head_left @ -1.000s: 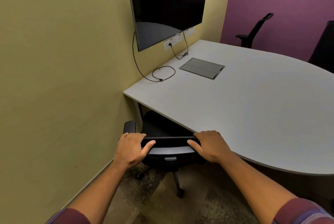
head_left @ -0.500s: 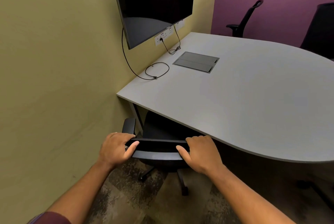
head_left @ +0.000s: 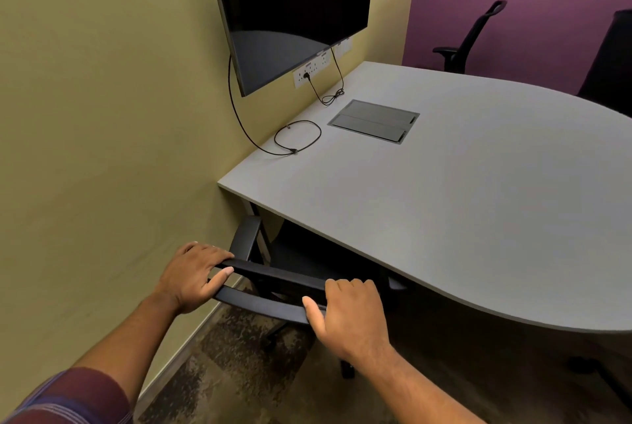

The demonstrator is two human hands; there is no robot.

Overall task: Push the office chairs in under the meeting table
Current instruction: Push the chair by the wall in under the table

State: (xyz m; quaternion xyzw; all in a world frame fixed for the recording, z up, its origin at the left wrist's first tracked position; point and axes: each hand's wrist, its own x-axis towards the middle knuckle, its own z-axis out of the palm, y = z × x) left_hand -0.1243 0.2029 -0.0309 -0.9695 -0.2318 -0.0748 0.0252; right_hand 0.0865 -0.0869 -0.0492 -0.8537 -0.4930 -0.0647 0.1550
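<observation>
A black office chair [head_left: 273,281] stands at the near left corner of the pale grey meeting table [head_left: 461,204]. Its seat is tucked under the tabletop and mostly hidden; the top of the backrest and the left armrest show. My left hand [head_left: 193,273] grips the left end of the backrest's top edge, thumb underneath. My right hand [head_left: 349,312] holds the right end of that edge, close to the table's rim. A second black chair [head_left: 470,38] stands at the far side by the purple wall, and a third dark chair back [head_left: 612,57] shows at the right edge.
The yellow wall is close on the left, with a wall-mounted black screen [head_left: 294,3] above the table. A black cable [head_left: 297,138] loops on the tabletop beside a grey flap box [head_left: 374,121]. Mottled carpet [head_left: 239,382] covers the floor; a chair base [head_left: 598,375] lies under the table's right side.
The chair has slid further under the table and turned slightly; both hands stayed on the backrest and moved with it. My view shifted left and nearer.
</observation>
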